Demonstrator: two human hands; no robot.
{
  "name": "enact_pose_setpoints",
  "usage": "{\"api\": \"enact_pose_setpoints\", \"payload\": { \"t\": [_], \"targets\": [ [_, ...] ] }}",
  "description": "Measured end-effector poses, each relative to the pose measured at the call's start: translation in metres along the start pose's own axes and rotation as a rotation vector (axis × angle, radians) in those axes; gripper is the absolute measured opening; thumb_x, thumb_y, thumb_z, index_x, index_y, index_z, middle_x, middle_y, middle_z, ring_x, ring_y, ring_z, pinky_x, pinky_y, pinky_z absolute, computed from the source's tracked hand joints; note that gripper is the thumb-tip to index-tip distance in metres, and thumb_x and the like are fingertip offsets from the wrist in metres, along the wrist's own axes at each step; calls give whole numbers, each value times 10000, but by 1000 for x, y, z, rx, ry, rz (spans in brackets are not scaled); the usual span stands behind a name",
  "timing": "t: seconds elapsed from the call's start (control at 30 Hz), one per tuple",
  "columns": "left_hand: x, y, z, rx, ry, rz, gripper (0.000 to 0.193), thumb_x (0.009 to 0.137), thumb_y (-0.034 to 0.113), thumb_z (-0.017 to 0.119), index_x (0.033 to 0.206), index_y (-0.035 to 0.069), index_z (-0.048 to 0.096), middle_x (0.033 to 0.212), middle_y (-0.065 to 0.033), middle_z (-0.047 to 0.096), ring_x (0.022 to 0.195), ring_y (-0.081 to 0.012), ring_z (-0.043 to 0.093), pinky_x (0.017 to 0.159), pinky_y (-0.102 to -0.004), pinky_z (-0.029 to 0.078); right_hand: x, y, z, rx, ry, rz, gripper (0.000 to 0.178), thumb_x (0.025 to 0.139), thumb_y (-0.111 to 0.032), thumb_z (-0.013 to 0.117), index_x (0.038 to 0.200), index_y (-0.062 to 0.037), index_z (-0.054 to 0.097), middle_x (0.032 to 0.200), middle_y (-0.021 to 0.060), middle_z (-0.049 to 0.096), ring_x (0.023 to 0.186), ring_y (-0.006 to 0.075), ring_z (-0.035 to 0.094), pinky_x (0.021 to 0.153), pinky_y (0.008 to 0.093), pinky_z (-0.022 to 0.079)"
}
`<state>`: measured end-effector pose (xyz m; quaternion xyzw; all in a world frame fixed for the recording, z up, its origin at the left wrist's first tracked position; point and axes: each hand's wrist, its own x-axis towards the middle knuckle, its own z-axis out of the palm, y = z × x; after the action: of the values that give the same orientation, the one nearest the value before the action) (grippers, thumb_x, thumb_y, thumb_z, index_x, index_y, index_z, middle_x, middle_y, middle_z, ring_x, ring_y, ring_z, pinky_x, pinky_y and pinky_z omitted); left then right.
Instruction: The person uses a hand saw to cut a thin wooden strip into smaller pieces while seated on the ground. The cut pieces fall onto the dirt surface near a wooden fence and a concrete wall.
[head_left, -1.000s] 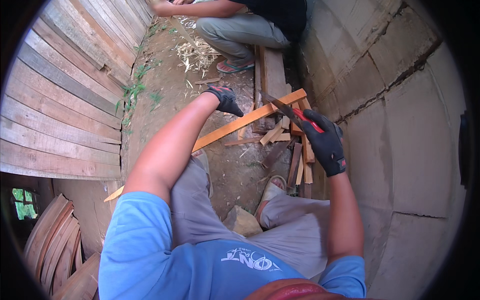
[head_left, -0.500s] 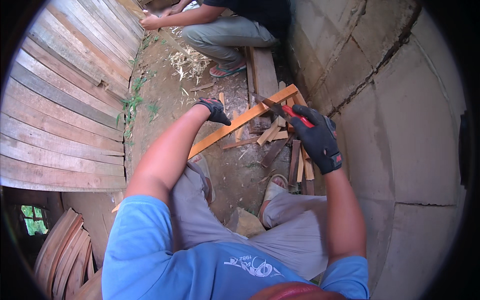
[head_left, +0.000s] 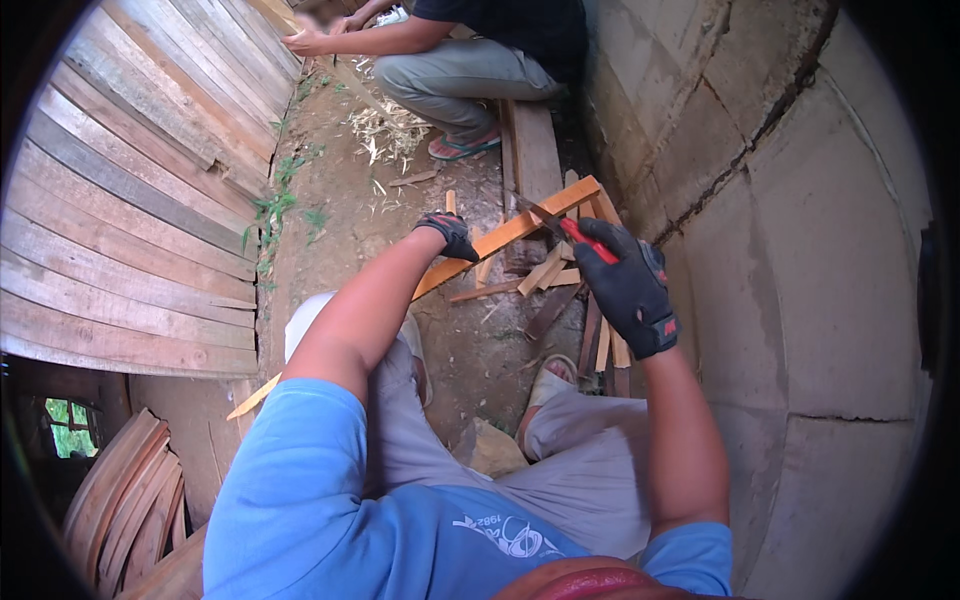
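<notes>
Nearby, the gloved right hand [head_left: 630,287] grips a red-handled saw [head_left: 579,235], blade crossing a wooden strip [head_left: 508,233] that runs beneath the left hand [head_left: 452,236], whose grip I cannot tell. Loosely held, the strip might twist, making the blade skip.

I see a board wall [head_left: 130,220] on the left and a block wall [head_left: 760,240] on the right. Ahead of me, a person [head_left: 450,80] is by a beam [head_left: 535,150], with shavings [head_left: 385,137] to the left. Nearer, a long wood strip [head_left: 520,230] slants across, with the saw [head_left: 588,240] on it near its right end. Short wood bits [head_left: 545,271] lie below that end.
</notes>
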<state>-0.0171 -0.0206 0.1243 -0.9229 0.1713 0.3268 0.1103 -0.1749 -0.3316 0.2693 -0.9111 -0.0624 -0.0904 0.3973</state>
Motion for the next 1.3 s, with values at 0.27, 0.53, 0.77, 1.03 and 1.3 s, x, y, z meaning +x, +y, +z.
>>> {"api": "enact_pose_setpoints", "payload": {
  "t": [0.27, 0.53, 0.77, 1.03, 1.3],
  "targets": [
    [9, 15, 20, -65, -35, -29, 770, 815, 677, 749, 1326, 102, 755, 1373, -145, 730, 1260, -332, 700, 1049, -445, 570, -4, -2, -4, 18, 1, -22, 341, 986, -284, 681, 1246, -74, 748, 1158, 189, 767, 1072, 374, 731, 951, 461, 557],
    [17, 25, 47, -57, 4, -48, 656, 818, 560, 760, 1301, 117, 764, 1388, -130, 725, 1241, -327, 715, 1049, -437, 573, -5, -2, -14, -29, 20, -36, 369, 979, -282, 689, 1268, -60, 746, 1182, 195, 764, 1083, 377, 732, 963, 452, 560],
    [41, 50, 68, -290, 200, -280, 860, 775, 596, 807, 1419, 55, 623, 1379, -199, 704, 1280, -358, 688, 1079, -472, 542, -2, -4, -16, 82, 9, 67, 355, 979, -289, 696, 1266, -87, 752, 1123, 197, 764, 1065, 374, 731, 963, 454, 556],
    [68, 78, 57, -526, 397, -226, 704, 852, 556, 781, 1329, 63, 627, 1350, -211, 701, 1268, -403, 675, 1057, -513, 542, 2, -3, -15, 7, -25, 69, 360, 977, -296, 697, 1276, -102, 745, 1201, 184, 748, 1114, 373, 716, 969, 454, 547],
    [56, 57, 71, -572, 344, -241, 653, 893, 530, 745, 1345, 74, 627, 1363, -217, 695, 1264, -397, 677, 1062, -500, 545, 1, -7, -10, 37, -29, 34, 333, 974, -261, 707, 1245, -75, 756, 1169, 191, 764, 1067, 370, 742, 939, 445, 566]
  ]
}}
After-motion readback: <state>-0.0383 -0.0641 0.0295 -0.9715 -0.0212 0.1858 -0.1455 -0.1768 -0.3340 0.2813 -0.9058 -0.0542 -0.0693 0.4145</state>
